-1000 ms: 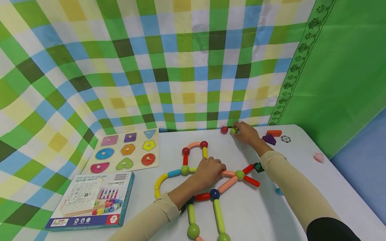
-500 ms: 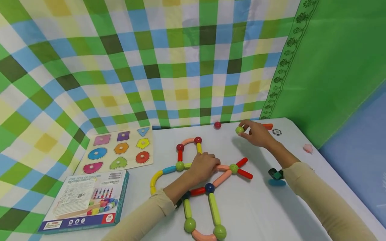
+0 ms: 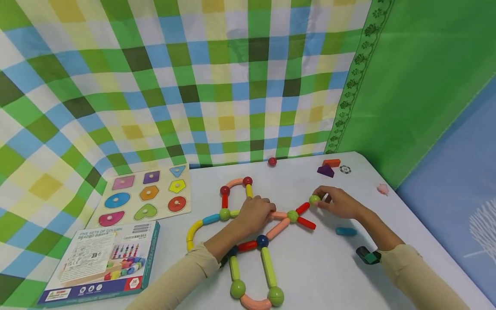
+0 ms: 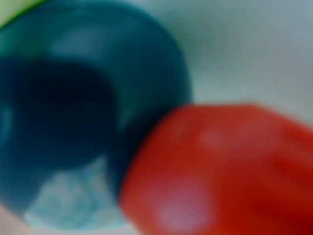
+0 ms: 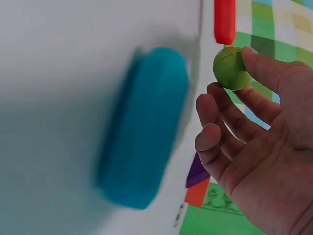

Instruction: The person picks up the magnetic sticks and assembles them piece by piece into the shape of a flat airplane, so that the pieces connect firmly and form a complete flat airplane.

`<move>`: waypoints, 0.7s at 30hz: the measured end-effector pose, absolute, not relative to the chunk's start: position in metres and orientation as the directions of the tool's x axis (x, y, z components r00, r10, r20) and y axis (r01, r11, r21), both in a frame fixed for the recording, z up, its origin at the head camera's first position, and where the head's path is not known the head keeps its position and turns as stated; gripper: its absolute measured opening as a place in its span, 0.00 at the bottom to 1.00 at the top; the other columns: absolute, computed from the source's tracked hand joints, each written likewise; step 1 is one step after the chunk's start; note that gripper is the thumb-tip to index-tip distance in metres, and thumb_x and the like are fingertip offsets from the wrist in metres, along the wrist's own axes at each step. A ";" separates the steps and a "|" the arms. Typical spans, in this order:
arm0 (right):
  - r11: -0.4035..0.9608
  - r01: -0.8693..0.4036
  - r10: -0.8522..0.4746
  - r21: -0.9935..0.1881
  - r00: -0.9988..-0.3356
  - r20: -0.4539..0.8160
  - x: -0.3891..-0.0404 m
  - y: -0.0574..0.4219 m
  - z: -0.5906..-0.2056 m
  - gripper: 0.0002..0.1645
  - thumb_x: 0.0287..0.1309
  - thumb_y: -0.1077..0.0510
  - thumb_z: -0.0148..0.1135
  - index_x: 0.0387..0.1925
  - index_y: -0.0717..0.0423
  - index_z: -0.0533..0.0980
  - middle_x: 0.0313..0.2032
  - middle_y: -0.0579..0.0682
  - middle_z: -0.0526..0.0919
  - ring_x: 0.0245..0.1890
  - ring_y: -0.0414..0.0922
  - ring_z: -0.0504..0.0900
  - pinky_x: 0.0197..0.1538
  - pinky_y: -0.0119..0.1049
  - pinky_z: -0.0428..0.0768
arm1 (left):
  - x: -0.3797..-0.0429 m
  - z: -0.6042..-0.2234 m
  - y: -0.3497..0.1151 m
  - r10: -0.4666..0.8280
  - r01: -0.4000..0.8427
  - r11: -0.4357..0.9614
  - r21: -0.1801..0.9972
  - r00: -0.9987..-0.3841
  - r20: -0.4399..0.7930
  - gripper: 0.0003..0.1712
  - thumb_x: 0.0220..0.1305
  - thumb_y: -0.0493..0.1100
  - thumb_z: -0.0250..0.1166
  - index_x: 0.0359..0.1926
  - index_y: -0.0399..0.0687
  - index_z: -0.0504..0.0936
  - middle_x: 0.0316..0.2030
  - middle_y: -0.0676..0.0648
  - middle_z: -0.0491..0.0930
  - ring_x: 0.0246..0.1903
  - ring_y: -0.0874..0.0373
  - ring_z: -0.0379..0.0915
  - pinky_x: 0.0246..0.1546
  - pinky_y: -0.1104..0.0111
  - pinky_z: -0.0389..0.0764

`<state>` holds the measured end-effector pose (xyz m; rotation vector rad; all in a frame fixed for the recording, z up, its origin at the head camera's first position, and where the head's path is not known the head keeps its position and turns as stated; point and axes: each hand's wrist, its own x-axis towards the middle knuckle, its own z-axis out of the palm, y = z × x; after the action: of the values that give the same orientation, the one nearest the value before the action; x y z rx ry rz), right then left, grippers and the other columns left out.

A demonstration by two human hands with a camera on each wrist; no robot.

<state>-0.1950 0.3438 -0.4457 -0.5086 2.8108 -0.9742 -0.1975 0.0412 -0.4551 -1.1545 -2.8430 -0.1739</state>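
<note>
My right hand point(image 3: 339, 203) pinches a green ball point(image 5: 230, 68) between thumb and fingertips, beside the tip of a red stick point(image 3: 303, 208). Whether ball and stick touch is unclear. That stick and another red stick point(image 3: 307, 223) fan out from a green ball point(image 3: 292, 216) on a flat figure built of coloured sticks and balls. My left hand point(image 3: 253, 215) rests over the figure's middle, fingers bent down by the end of a pink stick point(image 3: 280, 215); its fingertips are hidden. Close up in the left wrist view are a dark blue ball point(image 4: 146, 54) and a red stick point(image 4: 220, 166).
A blue stick point(image 3: 346, 231) lies below my right hand. At the back are a red ball point(image 3: 272, 162), purple block point(image 3: 326, 171), orange block point(image 3: 331, 163) and round token point(image 3: 345, 169). On the left are a shape puzzle board point(image 3: 162, 206) and a box point(image 3: 104, 260).
The right hand has lifted the green ball from beside the red ball at the back and carried it toward me, to the red stick's tip. The left hand stays on the figure.
</note>
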 end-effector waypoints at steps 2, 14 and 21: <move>0.731 -0.261 -0.350 -0.631 -0.937 -0.018 -0.191 0.347 -0.450 0.14 0.60 0.57 0.63 0.47 0.54 0.75 0.39 0.48 0.78 0.36 0.47 0.75 0.37 0.34 0.76 | -0.198 -0.456 0.041 0.688 0.696 0.714 0.074 -0.718 0.104 0.15 0.61 0.50 0.66 0.50 0.59 0.82 0.41 0.56 0.80 0.37 0.60 0.70 0.41 0.66 0.73; 0.680 -0.284 -0.378 -0.676 -0.926 0.009 -0.184 0.352 -0.463 0.16 0.63 0.58 0.60 0.52 0.54 0.74 0.44 0.50 0.78 0.40 0.48 0.75 0.41 0.38 0.77 | -0.198 -0.457 0.040 0.708 0.712 0.697 0.084 -0.702 0.074 0.16 0.60 0.51 0.66 0.50 0.60 0.82 0.40 0.57 0.80 0.36 0.61 0.68 0.40 0.67 0.71; 0.689 -0.253 -0.346 -0.679 -0.938 -0.002 -0.179 0.351 -0.463 0.18 0.62 0.56 0.60 0.53 0.55 0.74 0.44 0.52 0.78 0.39 0.49 0.76 0.39 0.38 0.77 | -0.196 -0.456 0.039 0.708 0.712 0.697 0.081 -0.702 0.077 0.16 0.61 0.51 0.66 0.50 0.59 0.82 0.40 0.57 0.80 0.35 0.61 0.68 0.39 0.68 0.71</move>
<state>-0.1793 0.3511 -0.4627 -0.4931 2.7663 -1.0829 -0.1960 0.0390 -0.4563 -1.1964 -2.8573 -0.1625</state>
